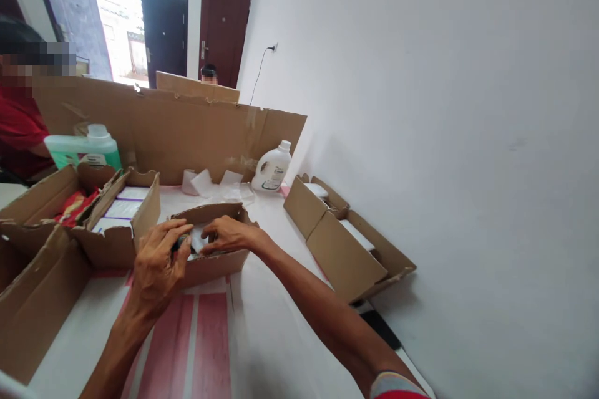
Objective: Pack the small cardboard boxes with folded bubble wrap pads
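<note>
In the middle stands a small open cardboard box, and both my hands are at it. My left hand is over the box's left end, thumb and fingers closed around a small dark item whose kind I cannot make out. Inside the box, the bent fingers of my right hand grip a thin white piece, close to the left thumb. The box wall and my fingers hide most of the contents.
To the left are a carton of white packs, a carton with red packets and a green-liquid jug. A white jug and white sheets lie behind. Cardboard trays flank the wall. A person in red sits left.
</note>
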The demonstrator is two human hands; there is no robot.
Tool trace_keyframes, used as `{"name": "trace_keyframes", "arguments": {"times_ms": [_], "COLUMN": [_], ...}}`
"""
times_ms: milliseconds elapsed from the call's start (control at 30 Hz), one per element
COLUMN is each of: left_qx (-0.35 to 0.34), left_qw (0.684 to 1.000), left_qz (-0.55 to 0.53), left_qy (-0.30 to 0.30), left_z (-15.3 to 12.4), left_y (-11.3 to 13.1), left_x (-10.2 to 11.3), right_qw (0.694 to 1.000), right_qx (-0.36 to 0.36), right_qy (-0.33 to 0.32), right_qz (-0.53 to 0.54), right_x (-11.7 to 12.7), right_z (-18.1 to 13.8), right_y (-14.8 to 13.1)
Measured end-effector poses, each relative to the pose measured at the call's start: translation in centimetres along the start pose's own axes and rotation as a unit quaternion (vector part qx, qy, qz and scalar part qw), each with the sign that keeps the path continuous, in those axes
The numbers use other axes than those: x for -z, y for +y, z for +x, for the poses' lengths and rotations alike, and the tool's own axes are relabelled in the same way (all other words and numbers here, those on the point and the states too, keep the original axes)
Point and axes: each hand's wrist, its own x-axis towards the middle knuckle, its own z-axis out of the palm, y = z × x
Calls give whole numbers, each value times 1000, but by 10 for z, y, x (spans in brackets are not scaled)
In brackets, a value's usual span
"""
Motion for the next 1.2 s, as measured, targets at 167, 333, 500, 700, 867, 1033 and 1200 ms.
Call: {"name": "trace_keyframes", "arguments": {"times_ms": [167, 333, 500, 700, 867, 1033, 1200], "left_qx": [77, 257, 345, 357, 328, 318, 341], "left_qw": [995, 963, 928, 923, 942, 921, 907], "left_qz": [-29, -79, -128, -133, -60, -169, -192], "left_qy": [48, 35, -53, -60, -27, -147, -153], "left_z": [-13, -59, -101, -99, -81, -79, -76], "left_y": [0, -8, -29, -24, -16, 10, 18], "left_x": [4, -12, -41, -31, -4, -35, -50], "right_qw": [990, 956, 812, 793, 793, 779, 789], "right_qx": [-2, -52, -266, -205, -202, -289, -303], "right_qy": [-41, 198, 406, 394, 412, 452, 459], "right_qz": [136, 208, 323, 418, 400, 325, 273], "right_x": [9, 34, -29, -118, -87, -70, -76], "right_z": [-6, -68, -136, -109, -104, -167, -183], "right_y": [2, -7, 10, -33, -67, -63, -67]}}
